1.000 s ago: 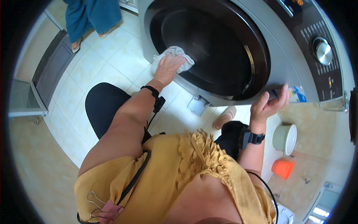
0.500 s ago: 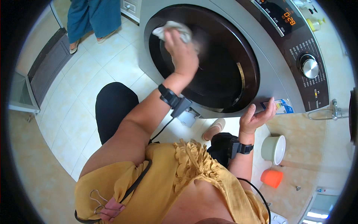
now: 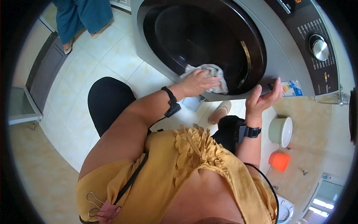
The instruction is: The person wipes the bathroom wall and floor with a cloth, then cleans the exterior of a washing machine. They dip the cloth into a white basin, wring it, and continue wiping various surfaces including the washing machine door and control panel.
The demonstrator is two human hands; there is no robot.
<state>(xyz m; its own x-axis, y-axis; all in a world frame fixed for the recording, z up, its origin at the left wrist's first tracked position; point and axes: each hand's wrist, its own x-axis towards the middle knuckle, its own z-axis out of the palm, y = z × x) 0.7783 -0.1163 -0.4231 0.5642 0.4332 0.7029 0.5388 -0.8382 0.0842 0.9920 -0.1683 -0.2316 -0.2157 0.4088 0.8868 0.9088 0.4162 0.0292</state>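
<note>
Pressed under my left hand is a whitish cloth, bunched against the lower part of the dark round door of a grey washing machine. The fingers are bent over the cloth. My right hand rests at the machine's front edge, beside a coloured label. Its thumb and fingers are apart, and nothing shows in it. A silver knob sits on the dark control panel, to the right of the door.
Another person in blue trousers stands at the far left on the tiled floor. A pale green bucket and an orange container are at the right. A cable runs along my right arm.
My left hand has brought the cloth from the upper left of the door down to its lower edge. The view has shifted slightly; my right hand stays at the machine's edge.
</note>
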